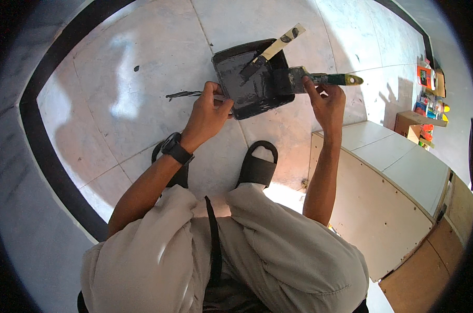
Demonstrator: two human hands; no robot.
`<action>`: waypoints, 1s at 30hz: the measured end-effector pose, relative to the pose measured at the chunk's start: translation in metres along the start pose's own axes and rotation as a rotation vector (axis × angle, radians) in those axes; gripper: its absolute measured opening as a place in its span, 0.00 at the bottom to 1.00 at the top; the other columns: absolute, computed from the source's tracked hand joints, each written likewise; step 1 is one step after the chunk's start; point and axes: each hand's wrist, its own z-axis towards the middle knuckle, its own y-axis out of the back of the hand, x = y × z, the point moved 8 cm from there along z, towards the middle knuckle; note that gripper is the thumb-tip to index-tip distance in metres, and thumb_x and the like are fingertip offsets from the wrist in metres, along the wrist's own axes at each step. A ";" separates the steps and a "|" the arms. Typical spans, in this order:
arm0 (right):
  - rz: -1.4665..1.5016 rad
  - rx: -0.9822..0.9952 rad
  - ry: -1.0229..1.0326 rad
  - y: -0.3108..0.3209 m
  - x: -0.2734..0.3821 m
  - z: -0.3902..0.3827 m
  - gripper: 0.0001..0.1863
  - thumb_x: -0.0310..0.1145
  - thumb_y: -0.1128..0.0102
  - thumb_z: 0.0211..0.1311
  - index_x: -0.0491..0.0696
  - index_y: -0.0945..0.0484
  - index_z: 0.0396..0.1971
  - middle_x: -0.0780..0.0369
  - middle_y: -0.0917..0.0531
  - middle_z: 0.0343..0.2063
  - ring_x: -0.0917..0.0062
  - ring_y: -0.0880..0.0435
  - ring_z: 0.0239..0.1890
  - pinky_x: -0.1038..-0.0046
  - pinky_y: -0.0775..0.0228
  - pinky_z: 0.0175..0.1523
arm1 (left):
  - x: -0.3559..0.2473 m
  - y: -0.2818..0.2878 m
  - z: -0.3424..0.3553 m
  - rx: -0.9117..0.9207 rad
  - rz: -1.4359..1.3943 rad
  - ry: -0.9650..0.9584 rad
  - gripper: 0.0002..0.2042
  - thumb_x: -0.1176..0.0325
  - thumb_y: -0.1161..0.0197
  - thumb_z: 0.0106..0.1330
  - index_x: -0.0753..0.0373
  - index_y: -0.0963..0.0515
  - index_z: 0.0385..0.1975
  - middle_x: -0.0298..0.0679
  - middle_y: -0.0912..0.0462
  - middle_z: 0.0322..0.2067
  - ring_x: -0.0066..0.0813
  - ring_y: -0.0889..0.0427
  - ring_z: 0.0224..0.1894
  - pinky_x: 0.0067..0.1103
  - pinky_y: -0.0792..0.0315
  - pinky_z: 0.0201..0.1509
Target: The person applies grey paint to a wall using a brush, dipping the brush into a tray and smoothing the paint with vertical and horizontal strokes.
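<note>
On the tiled floor in front of me sits a black paint tray (253, 107), its inside coated with dark grey paint. My right hand (327, 104) grips a wide paintbrush (336, 79) with a green and yellow handle; its dark bristles rest over the tray's right side. A pale flat stick (280, 46) leans in the tray, its lower end smeared with paint. My left hand (210, 115) is closed at the tray's left edge. From it a thin paint-covered stick (184, 94) points left; its exact kind is unclear. A black watch is on my left wrist.
White tiled cabinet-like block (374, 151) stands at my right. Beyond it, cardboard boxes (407, 125) and colourful containers (427, 78) line the wall. A black border (30, 112) edges the floor at left. My feet wear black slides (257, 169). A dark spot (136, 68) marks the floor.
</note>
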 end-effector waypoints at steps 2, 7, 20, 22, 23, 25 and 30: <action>0.040 0.022 0.013 0.001 -0.006 0.003 0.17 0.41 0.27 0.62 0.40 0.12 0.32 0.61 0.18 0.16 0.83 0.24 0.18 0.75 0.33 0.25 | -0.003 0.005 -0.001 -0.091 0.021 -0.018 0.16 0.72 0.38 0.69 0.73 0.36 0.46 0.54 0.22 0.47 0.39 0.14 0.48 0.27 0.11 0.37; 0.047 0.062 -0.064 -0.003 -0.012 0.001 0.18 0.42 0.28 0.63 0.39 0.13 0.32 0.59 0.14 0.22 0.82 0.19 0.21 0.77 0.28 0.25 | 0.009 0.006 0.001 -0.140 -0.023 0.002 0.15 0.73 0.38 0.69 0.74 0.35 0.45 0.54 0.21 0.46 0.38 0.15 0.49 0.27 0.12 0.37; 0.052 0.045 -0.050 0.017 -0.012 0.003 0.21 0.42 0.28 0.64 0.35 0.17 0.36 0.56 0.12 0.28 0.78 0.14 0.26 0.77 0.20 0.28 | 0.011 0.004 0.003 -0.123 -0.057 0.070 0.14 0.72 0.38 0.69 0.75 0.34 0.44 0.53 0.20 0.44 0.35 0.16 0.49 0.26 0.12 0.38; 0.040 0.045 -0.087 0.018 -0.015 0.002 0.20 0.41 0.28 0.64 0.35 0.17 0.36 0.56 0.12 0.28 0.78 0.14 0.26 0.77 0.20 0.28 | 0.012 0.003 0.003 -0.125 -0.059 0.049 0.14 0.72 0.38 0.69 0.75 0.34 0.44 0.53 0.20 0.44 0.34 0.16 0.49 0.26 0.12 0.38; 0.041 0.045 -0.086 0.018 -0.013 0.003 0.20 0.41 0.28 0.64 0.35 0.17 0.36 0.56 0.12 0.28 0.78 0.14 0.26 0.77 0.20 0.28 | 0.010 0.004 0.002 -0.129 -0.060 0.029 0.14 0.72 0.38 0.70 0.75 0.34 0.44 0.53 0.20 0.44 0.34 0.16 0.49 0.26 0.12 0.38; -0.009 0.030 -0.026 0.018 -0.005 0.002 0.20 0.41 0.28 0.64 0.36 0.17 0.36 0.56 0.12 0.28 0.78 0.14 0.26 0.76 0.20 0.28 | 0.011 0.004 0.001 -0.129 -0.068 0.018 0.14 0.72 0.39 0.70 0.75 0.34 0.44 0.53 0.20 0.44 0.35 0.16 0.50 0.26 0.12 0.38; 0.029 -0.063 0.017 0.030 0.004 -0.003 0.16 0.38 0.29 0.65 0.37 0.16 0.38 0.56 0.11 0.31 0.79 0.13 0.28 0.76 0.20 0.30 | 0.016 0.002 0.003 -0.104 -0.099 0.041 0.13 0.72 0.39 0.70 0.74 0.34 0.44 0.53 0.20 0.46 0.35 0.17 0.51 0.26 0.11 0.38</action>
